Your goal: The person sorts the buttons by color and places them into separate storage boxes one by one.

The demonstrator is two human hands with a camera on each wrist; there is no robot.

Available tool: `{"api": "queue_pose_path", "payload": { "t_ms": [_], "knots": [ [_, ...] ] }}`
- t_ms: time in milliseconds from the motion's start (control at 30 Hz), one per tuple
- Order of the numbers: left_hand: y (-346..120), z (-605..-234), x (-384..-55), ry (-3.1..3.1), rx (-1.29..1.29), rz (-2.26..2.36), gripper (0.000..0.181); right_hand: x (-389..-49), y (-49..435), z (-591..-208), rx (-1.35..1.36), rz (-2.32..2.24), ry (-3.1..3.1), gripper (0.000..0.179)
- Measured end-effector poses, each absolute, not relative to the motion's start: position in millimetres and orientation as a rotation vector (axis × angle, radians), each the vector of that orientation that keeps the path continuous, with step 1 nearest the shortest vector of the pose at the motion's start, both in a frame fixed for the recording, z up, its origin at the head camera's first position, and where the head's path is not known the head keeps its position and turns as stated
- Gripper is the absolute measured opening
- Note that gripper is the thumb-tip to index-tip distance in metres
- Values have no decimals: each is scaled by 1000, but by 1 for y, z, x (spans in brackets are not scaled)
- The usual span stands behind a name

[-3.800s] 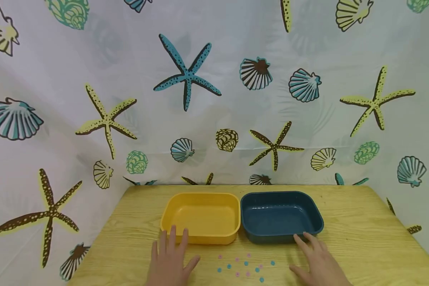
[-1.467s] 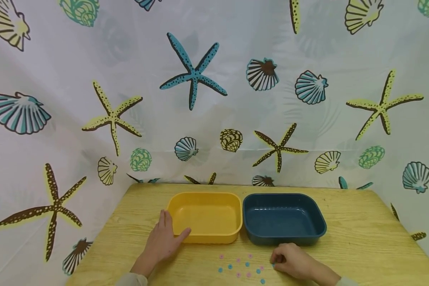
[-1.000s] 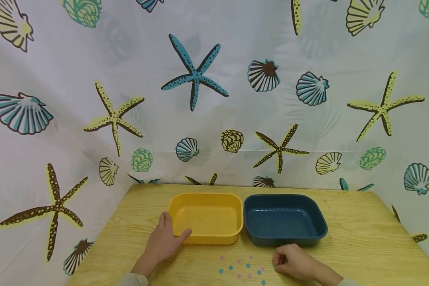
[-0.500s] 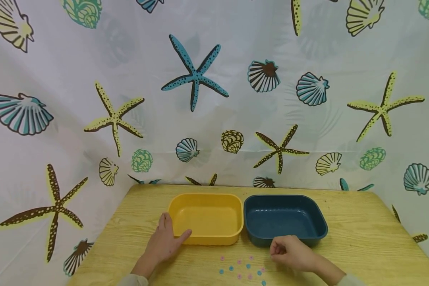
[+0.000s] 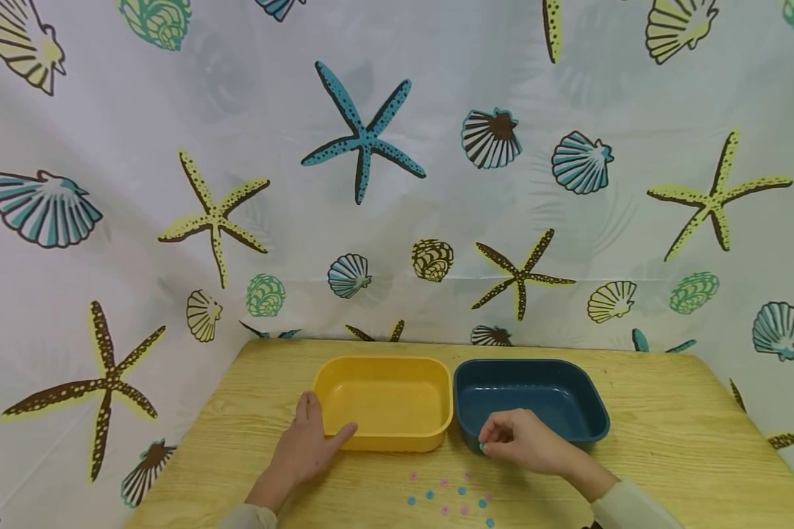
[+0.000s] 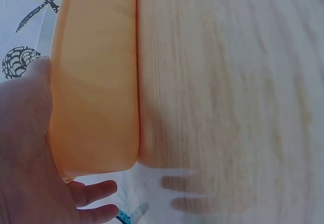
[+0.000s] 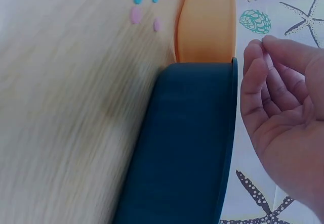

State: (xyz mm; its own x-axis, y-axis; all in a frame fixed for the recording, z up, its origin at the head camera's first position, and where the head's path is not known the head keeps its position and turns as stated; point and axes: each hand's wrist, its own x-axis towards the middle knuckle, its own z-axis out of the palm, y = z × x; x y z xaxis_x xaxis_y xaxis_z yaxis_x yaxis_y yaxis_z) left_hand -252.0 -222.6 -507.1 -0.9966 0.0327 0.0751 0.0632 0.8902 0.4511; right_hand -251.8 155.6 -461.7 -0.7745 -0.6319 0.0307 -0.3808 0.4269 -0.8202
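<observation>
My right hand (image 5: 526,441) pinches a small round blue disc (image 5: 481,446) between thumb and fingertip. This hand is raised at the front of the dark blue tray (image 5: 595,389), overlapping its front rim in the head view. In the right wrist view the fingertips meet just beyond that tray's rim, and the disc is mostly hidden. My left hand (image 5: 299,448) rests at the near left corner of the yellow tray (image 5: 397,444). Its thumb lies along the front rim and its fingers extend past the left side, loosely straight in the left wrist view.
Several small pink discs (image 5: 445,510) and blue discs (image 5: 430,494) lie scattered on the wooden table (image 5: 668,441) in front of the trays. The two trays stand side by side. A white curtain (image 5: 397,213) printed with starfish and shells hangs behind and at both sides.
Both hands were spread over the table. The left has settled at the yellow tray's corner. The right has picked up the rightmost blue disc and moved it up and left toward the blue tray.
</observation>
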Motion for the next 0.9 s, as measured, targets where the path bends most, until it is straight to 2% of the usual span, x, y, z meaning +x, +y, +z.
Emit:
{"api": "queue_pose_path", "payload": {
  "t_ms": [667, 900],
  "knots": [
    [-224, -509, -253, -2989, -89, -721, 113, -280, 125, -458, -785, -1380, 2384, 10],
    [-223, -504, -250, -2991, -82, -733, 109, -289, 112, -453, -788, -1353, 2419, 15]
  ]
}}
